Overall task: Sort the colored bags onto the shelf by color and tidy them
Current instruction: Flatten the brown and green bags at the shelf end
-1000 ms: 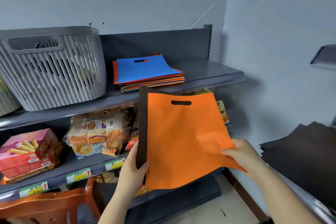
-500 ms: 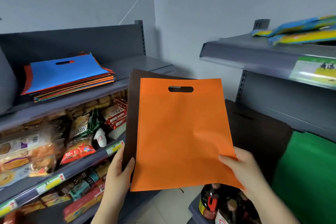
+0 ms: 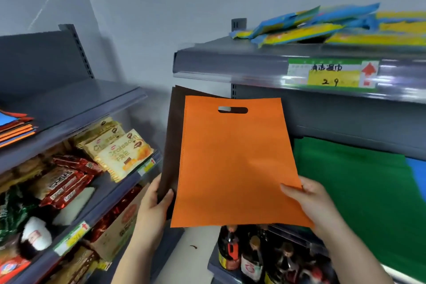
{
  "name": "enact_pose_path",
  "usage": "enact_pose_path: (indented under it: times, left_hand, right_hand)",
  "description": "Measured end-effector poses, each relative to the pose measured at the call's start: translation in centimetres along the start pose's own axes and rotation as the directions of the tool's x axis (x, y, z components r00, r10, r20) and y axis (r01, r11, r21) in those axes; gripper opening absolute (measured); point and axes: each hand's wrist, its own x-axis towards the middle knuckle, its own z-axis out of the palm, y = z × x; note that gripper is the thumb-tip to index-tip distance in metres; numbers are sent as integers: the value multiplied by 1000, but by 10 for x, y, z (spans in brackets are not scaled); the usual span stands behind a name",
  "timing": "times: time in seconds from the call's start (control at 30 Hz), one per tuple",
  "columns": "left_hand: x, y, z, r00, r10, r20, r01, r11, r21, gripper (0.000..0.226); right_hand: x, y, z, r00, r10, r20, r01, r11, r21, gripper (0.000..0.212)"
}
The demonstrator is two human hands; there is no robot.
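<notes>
An orange bag (image 3: pixel 232 159) with a cut-out handle is held upright in front of me. Behind it stands a dark brown bag (image 3: pixel 173 145), showing along its left edge. My left hand (image 3: pixel 154 205) grips the brown bag's lower left edge. My right hand (image 3: pixel 306 203) pinches the orange bag's lower right corner. On the right shelf lies a green bag pile (image 3: pixel 359 191), with a blue bag (image 3: pixel 419 175) at the far right edge. A mixed stack of colored bags (image 3: pixel 16 127) lies on the left shelf (image 3: pixel 76 108).
Snack packets (image 3: pixel 119 147) fill the lower left shelves. Dark bottles (image 3: pixel 251 258) stand below the bags. The upper right shelf (image 3: pixel 230 62) carries blue and yellow packets (image 3: pixel 322 27) and a price label (image 3: pixel 332 74).
My view has swung right, from the left shelf toward the right shelf. The green pile and the blue bag have come into view. Both hands keep their hold on the two bags.
</notes>
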Motion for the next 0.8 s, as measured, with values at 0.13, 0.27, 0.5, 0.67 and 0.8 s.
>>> enact_pose_path:
  times: [0.13, 0.27, 0.5, 0.67, 0.8]
  left_hand:
    - [46, 6, 8, 988, 51, 143, -57, 998, 40, 42]
    - [87, 10, 21, 964, 62, 259, -108, 980, 166, 44]
    - [128, -2, 39, 944, 27, 329, -213, 811, 545, 45]
    - [125, 7, 48, 912, 107, 396, -403, 413, 817, 56]
    - [89, 29, 79, 889, 104, 447, -341, 800, 493, 43]
  right_hand:
    - [5, -1, 6, 992, 2, -127, 4, 999, 52, 16]
    - [9, -2, 3, 964, 24, -264, 7, 993, 114, 17]
    - [-4, 10, -5, 903, 81, -422, 16, 975, 222, 16]
    - [-23, 14, -18, 874, 56, -483, 67, 970, 234, 16]
    - [-42, 14, -32, 859, 13, -511, 114, 970, 215, 16]
